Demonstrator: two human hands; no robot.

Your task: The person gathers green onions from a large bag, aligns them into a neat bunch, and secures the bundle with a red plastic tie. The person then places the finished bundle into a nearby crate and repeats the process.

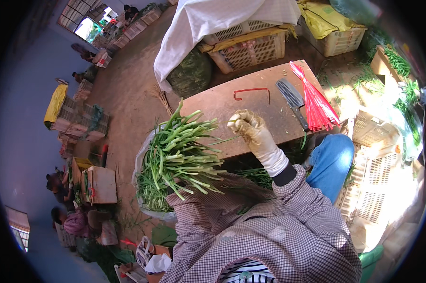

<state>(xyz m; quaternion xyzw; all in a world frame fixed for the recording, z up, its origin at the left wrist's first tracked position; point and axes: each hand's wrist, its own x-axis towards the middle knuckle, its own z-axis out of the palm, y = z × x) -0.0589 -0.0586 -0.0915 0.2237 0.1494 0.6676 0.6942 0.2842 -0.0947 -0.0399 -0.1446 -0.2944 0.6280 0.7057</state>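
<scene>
A large bunch of long green vegetable stalks lies over my left forearm, its pale cut ends towards the right; it hides my left hand. Behind and below it is a clear plastic bag with more greens. My right hand, in a stained white glove, is raised over the near edge of the wooden table, fingers curled around a thin green strand. On the table lie a bent red tie, a cleaver with a dark handle and a fanned bundle of red ties.
Plastic crates under a white cloth stand beyond the table, near a round bundle of greens. An empty-looking crate is at my right. Several people work at the left, one in a striped top.
</scene>
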